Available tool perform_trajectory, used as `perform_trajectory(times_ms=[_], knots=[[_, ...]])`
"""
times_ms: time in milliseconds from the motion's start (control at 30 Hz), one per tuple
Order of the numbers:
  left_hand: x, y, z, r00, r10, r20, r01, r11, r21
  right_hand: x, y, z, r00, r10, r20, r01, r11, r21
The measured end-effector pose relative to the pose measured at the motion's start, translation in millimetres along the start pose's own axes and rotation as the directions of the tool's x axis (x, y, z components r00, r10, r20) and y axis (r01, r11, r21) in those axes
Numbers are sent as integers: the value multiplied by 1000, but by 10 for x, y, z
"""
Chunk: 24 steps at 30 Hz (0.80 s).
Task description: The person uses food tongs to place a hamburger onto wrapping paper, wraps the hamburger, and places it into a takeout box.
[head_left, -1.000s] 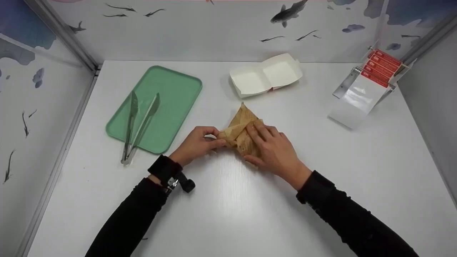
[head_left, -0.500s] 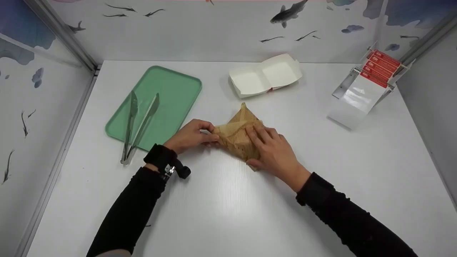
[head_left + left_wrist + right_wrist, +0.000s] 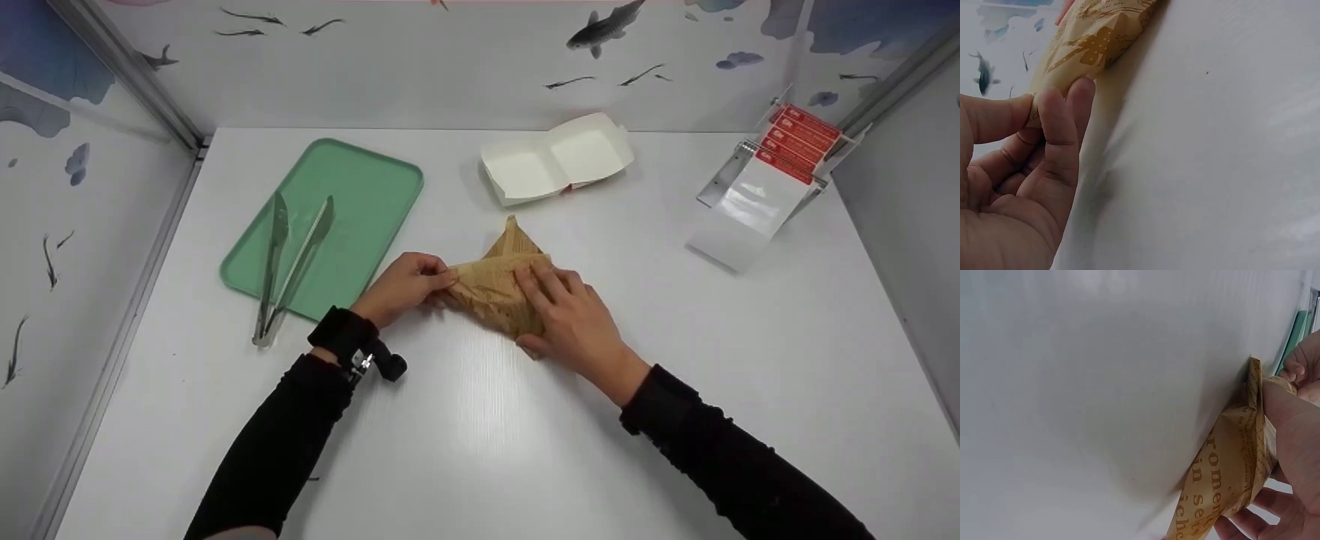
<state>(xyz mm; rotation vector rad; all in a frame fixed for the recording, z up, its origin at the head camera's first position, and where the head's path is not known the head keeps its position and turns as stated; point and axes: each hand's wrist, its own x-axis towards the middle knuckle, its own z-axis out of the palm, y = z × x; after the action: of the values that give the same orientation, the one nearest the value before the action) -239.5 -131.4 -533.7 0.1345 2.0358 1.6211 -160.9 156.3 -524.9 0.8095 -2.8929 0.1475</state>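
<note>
A brown printed sheet of wrapping paper, folded into a bundle with a pointed far corner, sits at the middle of the white table. Whatever it may enclose is hidden. At its left end my left hand pinches a paper corner between thumb and fingertips, plainly seen in the left wrist view on the wrapping paper. Across the bundle's right side lies my right hand, fingers extended on top and thumb at the near edge. In the right wrist view, lettering shows on the wrapping paper beside that hand.
Metal tongs lie across a green tray at the left. Behind the bundle stands an open white carton. A rack of red-topped white bags is at the back right. Printed panels wall the table's back and sides.
My left hand has moved left and slightly away, drawing the paper's left corner outward into a wider, smoother flap. The right hand has stayed nearly in place on the bundle.
</note>
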Motion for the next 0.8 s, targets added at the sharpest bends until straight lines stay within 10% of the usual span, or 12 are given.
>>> perform_trajectory(times_ms=[200,333,400,467,567,633,700,800], knots=[[18,-23,54,999,-21,33,22,999,-39,8,-9,4,1000,3,-16,-3,1000,-16],[-23,36,185,982,146,-116,-113,961,254,19,-17,10,1000,5,-26,-6,1000,-29],[-87,114,307,933,308,-187,-191,863,467,25,-20,8,1000,4,-29,-5,1000,-31],[-160,199,460,857,483,-181,-262,710,654,31,-21,6,999,1,-39,-2,999,-37],[-240,297,696,752,660,-2,-397,454,798,33,-17,7,999,-4,-55,1,999,-53],[-250,314,828,710,692,131,-464,319,826,27,-13,11,998,-4,-62,0,998,-60],[-241,302,918,701,680,217,-498,248,831,19,-10,18,998,-5,-61,2,999,-52],[-209,262,976,724,651,229,-482,239,843,8,-3,17,998,-16,-66,15,1000,-13]])
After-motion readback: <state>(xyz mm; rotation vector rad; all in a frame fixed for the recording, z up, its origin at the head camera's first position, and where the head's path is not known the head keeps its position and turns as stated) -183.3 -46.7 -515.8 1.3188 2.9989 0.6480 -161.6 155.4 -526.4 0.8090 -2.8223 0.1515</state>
